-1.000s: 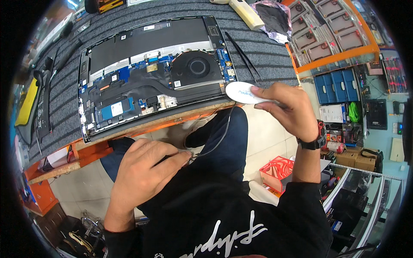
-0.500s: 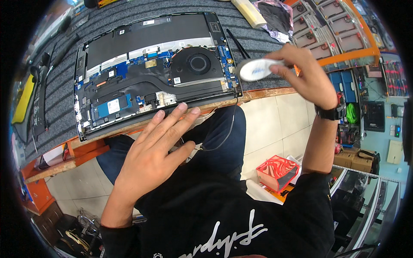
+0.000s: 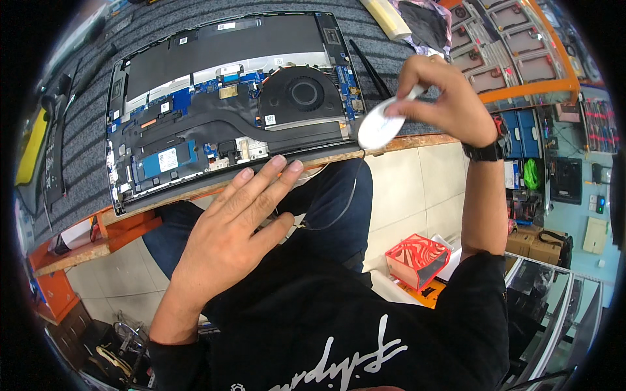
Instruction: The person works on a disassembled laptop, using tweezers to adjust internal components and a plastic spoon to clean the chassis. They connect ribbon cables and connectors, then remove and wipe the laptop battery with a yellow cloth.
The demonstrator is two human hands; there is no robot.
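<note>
Holding the white paddle (image 3: 378, 132) at its narrow end, the right hand (image 3: 447, 104) shows closed between thumb and fingers in the head view. The paddle lies beside the near right corner of the opened laptop (image 3: 222, 124); contact cannot be confirmed. The hands are apart. The left hand (image 3: 231, 234) extends its fingers, tips at the laptop's near edge; whether its hidden palm or thumb grips the cable (image 3: 353, 192) cannot be told. The paddle is probably light, stiff and smooth: grasp the narrow end. The laptop is likely rigid but fragile around the exposed fan (image 3: 305, 93) and boards: grasp the outer frame
</note>
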